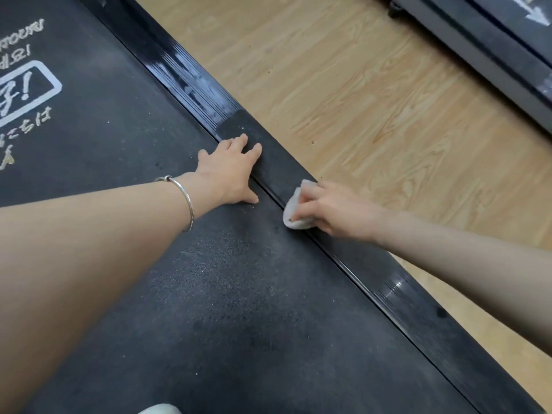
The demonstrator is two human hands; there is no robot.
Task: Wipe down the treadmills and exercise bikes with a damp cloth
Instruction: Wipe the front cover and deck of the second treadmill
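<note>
A black treadmill belt (185, 294) with white printed lettering at the upper left fills most of the view. Its glossy black side rail (397, 288) runs diagonally from top left to bottom right, with dusty white smears further up. My right hand (331, 209) grips a folded white cloth (294, 206) and presses it onto the rail beside the belt's edge. My left hand (230, 171) lies flat with fingers spread, palm on the belt and fingertips on the rail, just left of the cloth. A silver bangle circles my left wrist.
Light wooden floor (373, 100) lies to the right of the rail. Another dark machine's base (490, 55) crosses the top right corner. A pale rounded object (159, 409), partly cut off, shows at the bottom edge.
</note>
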